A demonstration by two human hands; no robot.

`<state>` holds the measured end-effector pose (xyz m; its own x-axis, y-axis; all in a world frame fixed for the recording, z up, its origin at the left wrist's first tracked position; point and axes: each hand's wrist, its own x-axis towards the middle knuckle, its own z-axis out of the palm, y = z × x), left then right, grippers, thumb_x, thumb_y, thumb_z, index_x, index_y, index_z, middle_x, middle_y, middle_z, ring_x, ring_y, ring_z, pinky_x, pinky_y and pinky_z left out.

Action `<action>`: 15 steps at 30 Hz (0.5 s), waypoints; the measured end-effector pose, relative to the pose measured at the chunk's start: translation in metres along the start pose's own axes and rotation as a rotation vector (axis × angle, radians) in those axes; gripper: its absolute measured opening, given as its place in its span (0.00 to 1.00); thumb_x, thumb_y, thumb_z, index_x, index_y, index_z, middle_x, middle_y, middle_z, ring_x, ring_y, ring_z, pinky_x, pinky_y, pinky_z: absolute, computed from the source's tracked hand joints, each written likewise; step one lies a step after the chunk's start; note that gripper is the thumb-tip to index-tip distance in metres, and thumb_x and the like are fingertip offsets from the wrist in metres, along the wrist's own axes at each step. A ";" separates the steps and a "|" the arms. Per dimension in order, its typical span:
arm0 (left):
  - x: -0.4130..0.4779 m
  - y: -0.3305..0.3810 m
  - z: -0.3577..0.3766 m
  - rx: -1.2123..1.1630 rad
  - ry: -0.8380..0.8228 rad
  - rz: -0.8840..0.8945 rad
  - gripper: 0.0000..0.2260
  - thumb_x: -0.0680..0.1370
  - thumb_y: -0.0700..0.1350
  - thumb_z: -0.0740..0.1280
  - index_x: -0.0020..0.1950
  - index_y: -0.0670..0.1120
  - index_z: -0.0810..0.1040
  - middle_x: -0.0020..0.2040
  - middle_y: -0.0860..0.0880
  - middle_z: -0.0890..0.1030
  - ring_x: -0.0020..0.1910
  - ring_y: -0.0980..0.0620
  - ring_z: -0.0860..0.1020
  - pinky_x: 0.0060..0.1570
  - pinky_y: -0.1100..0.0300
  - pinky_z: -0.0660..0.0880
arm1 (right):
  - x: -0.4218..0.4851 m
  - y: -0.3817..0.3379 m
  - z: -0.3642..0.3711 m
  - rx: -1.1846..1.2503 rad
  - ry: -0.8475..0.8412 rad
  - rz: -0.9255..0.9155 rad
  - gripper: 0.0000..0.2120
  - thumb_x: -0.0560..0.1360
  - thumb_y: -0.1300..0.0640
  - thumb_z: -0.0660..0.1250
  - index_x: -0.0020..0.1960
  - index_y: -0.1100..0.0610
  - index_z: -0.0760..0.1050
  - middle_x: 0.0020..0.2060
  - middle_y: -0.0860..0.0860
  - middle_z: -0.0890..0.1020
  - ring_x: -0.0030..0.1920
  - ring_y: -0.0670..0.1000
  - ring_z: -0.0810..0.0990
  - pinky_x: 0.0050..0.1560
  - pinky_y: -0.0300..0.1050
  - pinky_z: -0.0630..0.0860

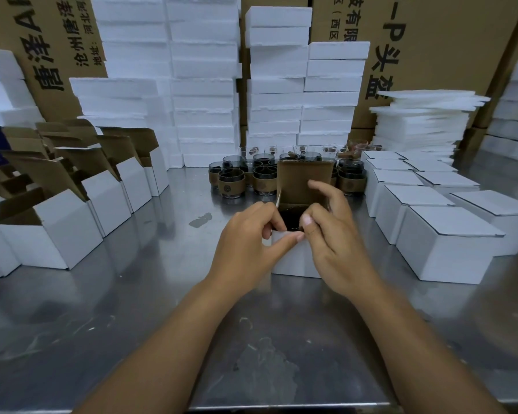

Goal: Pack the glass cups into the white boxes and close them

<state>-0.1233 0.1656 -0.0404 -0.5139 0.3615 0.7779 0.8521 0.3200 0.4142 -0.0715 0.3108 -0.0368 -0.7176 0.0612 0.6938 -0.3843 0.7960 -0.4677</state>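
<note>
A white box (pixel 293 259) stands at the middle of the steel table, its brown-lined lid (pixel 304 177) upright at the back. A dark glass cup (pixel 293 216) sits inside it, mostly hidden. My left hand (pixel 248 240) pinches the box's left side flap, fingers at the front rim. My right hand (pixel 332 231) grips the right side flap, with its index finger against the lid. Behind the box stand several dark glass cups (pixel 232 182) with brown sleeves.
Several open white boxes (pixel 69 225) stand in rows at the left. Closed white boxes (pixel 443 243) are grouped at the right. Foam blocks (pixel 204 85) and foam sheets (pixel 422 121) are stacked at the back before brown cartons. The steel table (pixel 162 294) edge runs close to me.
</note>
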 end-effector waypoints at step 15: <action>0.013 0.004 -0.009 -0.599 0.060 -0.684 0.13 0.79 0.51 0.62 0.64 0.60 0.71 0.47 0.56 0.78 0.47 0.63 0.78 0.47 0.65 0.75 | 0.016 0.004 -0.004 0.828 0.223 0.815 0.11 0.77 0.58 0.65 0.58 0.50 0.74 0.56 0.49 0.79 0.57 0.46 0.77 0.58 0.46 0.71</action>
<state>-0.1257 0.1633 -0.0247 -0.9344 0.2089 0.2887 0.2810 -0.0662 0.9574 -0.0821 0.3173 -0.0251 -0.8396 0.5388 0.0687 -0.1786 -0.1545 -0.9717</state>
